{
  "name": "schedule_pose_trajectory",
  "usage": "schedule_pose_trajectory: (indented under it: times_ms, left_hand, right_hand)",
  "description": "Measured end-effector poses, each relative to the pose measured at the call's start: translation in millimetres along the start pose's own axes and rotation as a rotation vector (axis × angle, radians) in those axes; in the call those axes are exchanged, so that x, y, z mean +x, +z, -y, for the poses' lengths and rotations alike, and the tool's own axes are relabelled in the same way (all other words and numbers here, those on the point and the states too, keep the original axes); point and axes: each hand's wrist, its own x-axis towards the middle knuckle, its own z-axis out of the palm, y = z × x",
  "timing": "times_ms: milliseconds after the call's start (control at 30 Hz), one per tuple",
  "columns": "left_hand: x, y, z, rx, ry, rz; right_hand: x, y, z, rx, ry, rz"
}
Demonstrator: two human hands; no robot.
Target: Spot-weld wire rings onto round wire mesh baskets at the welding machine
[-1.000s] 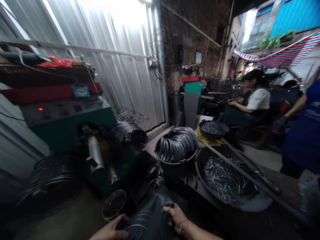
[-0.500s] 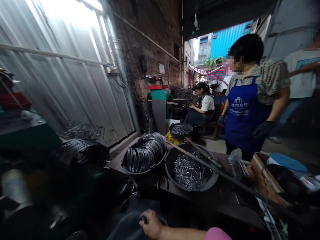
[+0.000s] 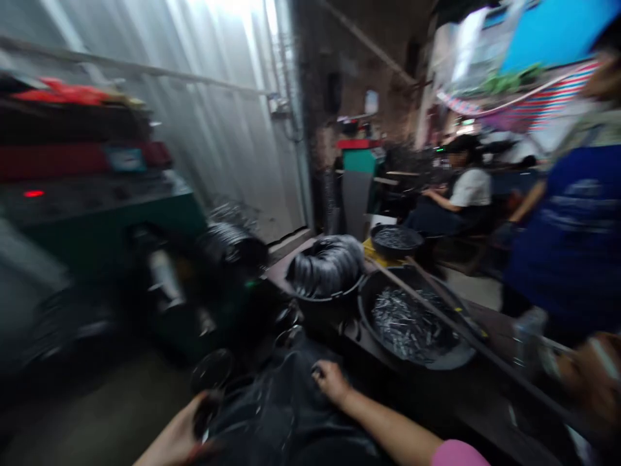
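My right hand [image 3: 332,383] is closed around a small dark thing that I cannot make out, above the dark apron [image 3: 291,401] over my lap. At the lower left, my left hand [image 3: 182,430] is blurred, its fingers curled about something dark with a bright glint. Beyond my hands stands a basin [image 3: 334,296] heaped with coiled metal wire rings [image 3: 327,265]. To its right, a wide black basin [image 3: 458,359] holds many short metal pieces [image 3: 410,317], with a long bar [image 3: 436,317] lying across it.
A green machine [image 3: 111,213] with a red light stands at left, beside another wire coil [image 3: 233,243]. A smaller basin [image 3: 395,243] sits on a yellow crate [image 3: 378,251]. A person in a blue apron [image 3: 567,226] stands at right; another person [image 3: 468,188] sits farther back.
The view has swung left, so the basins and people sit farther right. My left hand has come into view at the lower left. My right hand stays closed over the apron.
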Motion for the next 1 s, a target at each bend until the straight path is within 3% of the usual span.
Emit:
schedule_pose_trajectory:
  times_ms: [133, 233, 367, 467, 567, 733, 1000]
  left_hand:
    - [-5, -21, -23, 0.133, 0.185, -0.337]
    - [8, -33, -32, 0.29, 0.196, -0.556]
    - [24, -29, -27, 0.42, 0.174, -0.663]
    - [32, -20, -23, 0.473, 0.133, -0.673]
    - [38, -15, -23, 0.495, 0.097, -0.636]
    - [47, -11, -20, 0.488, 0.055, -0.617]
    - [52, -15, -5, 0.417, 0.008, -0.61]
  right_hand:
    - [26, -20, 46, 0.205, -0.07, 0.134]
    - [46, -26, 95, 0.284, -0.166, 0.276]
    - [68, -10, 153, 0.268, -0.187, 0.563]
    - [87, 15, 175, 0.136, -0.155, 0.641]
    - [98, 39, 184, -0.002, -0.186, 0.56]
    - [91, 66, 177, -0.091, -0.366, 0.346]
    - [98, 69, 161, -0.068, -0.551, 0.615]
